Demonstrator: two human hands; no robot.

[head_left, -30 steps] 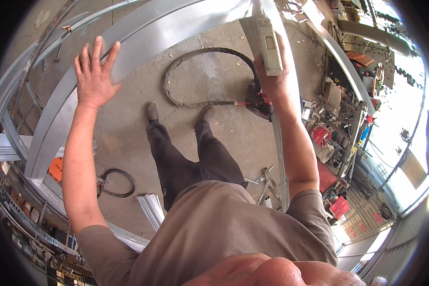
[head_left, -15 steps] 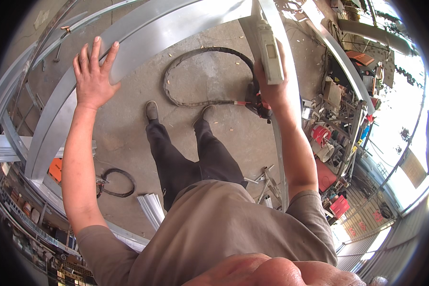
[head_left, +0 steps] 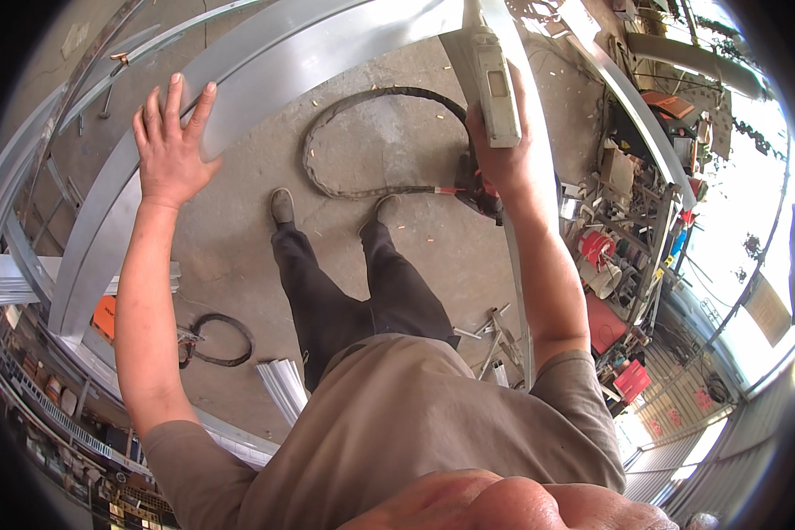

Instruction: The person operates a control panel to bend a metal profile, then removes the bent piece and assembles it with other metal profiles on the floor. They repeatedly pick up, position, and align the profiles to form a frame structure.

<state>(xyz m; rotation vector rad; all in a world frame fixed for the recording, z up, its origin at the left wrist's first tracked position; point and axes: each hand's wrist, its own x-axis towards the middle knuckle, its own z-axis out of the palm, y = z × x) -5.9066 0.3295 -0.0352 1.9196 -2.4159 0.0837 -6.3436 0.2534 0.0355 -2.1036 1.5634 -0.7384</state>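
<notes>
My left hand point(head_left: 170, 159) lies flat on a wide, smooth silver metal beam point(head_left: 318, 66), its fingers spread over the surface. The beam looks curved in this wide picture and crosses in front of me. At the right, my right hand point(head_left: 514, 159) is closed round a pale grey, bar-shaped tool point(head_left: 500, 97) with a small rectangular recess in its face. What kind of tool it is, I cannot tell. It is at the far right corner of the metalwork, where bright glare hides the contact. Some of the gripping fingers are hidden behind the tool.
A black hose point(head_left: 314, 132) loops on the concrete floor, running to a red and black power tool point(head_left: 479, 190). Metal profiles point(head_left: 283, 390) lie left of my legs. Cluttered shelving point(head_left: 654, 230) with a red spool point(head_left: 596, 247) stands right; an orange box point(head_left: 104, 316) sits left.
My right hand and the pale grey tool have shifted slightly away from me. The left hand has slid a little, still spread on the beam.
</notes>
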